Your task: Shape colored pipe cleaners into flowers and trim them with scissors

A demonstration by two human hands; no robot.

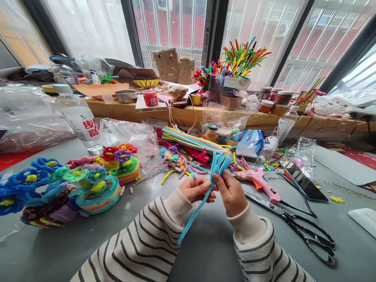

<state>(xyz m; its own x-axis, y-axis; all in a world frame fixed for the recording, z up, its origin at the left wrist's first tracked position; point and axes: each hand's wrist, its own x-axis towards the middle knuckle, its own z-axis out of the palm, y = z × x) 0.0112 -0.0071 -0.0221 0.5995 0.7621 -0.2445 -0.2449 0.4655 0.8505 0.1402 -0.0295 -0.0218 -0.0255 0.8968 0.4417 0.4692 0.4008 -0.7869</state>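
Note:
A bundle of light-blue pipe cleaners (219, 162) stands up between my hands, its upper ends fanned apart. My right hand (230, 192) pinches the bundle from the right, thumb across its lower part. From the left, my left hand (197, 189) closes with thumb and fingers on a blue stem of the same bundle. One longer stem (192, 221) hangs from the grip, slanting down to the left. The lower ends of the bundle are hidden behind my fingers.
Pipe-cleaner flowers and round coiled pieces (98, 196) stand at left. Right of my hands lie a pink glue gun (260, 182), black-handled scissors (305, 231) and a phone (304, 182). Loose pipe cleaners (194, 139) are heaped behind, near a water bottle (78, 117).

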